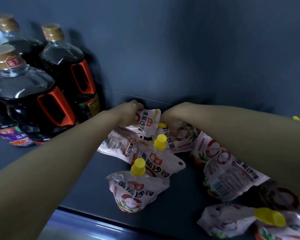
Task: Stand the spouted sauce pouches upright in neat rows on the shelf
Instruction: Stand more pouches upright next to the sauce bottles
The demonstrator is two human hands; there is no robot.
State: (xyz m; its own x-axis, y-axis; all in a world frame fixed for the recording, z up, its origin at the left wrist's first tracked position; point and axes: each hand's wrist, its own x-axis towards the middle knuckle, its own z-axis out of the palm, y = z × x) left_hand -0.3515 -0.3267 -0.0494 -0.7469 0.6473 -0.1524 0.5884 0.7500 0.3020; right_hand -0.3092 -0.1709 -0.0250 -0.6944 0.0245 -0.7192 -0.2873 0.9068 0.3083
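Note:
Several white and red sauce pouches with yellow spout caps lie and lean in a loose pile on the dark shelf point(87, 184). My left hand point(130, 110) grips the top corner of a rear pouch point(145, 120) near the back wall. My right hand point(171, 118) is closed around the yellow spout point(162, 125) of the same pouch or its neighbour; I cannot tell which. Two pouches stand upright at the front centre, one point(135, 193) ahead of the other point(156, 160). More pouches point(227, 172) lie flat under my right forearm.
Three large dark soy sauce bottles point(36, 104) with gold caps and orange handles stand at the left of the shelf. The grey back wall point(180, 58) is close behind my hands. The shelf's front edge point(100, 222) runs along the bottom. Toppled pouches point(229, 220) crowd the bottom right.

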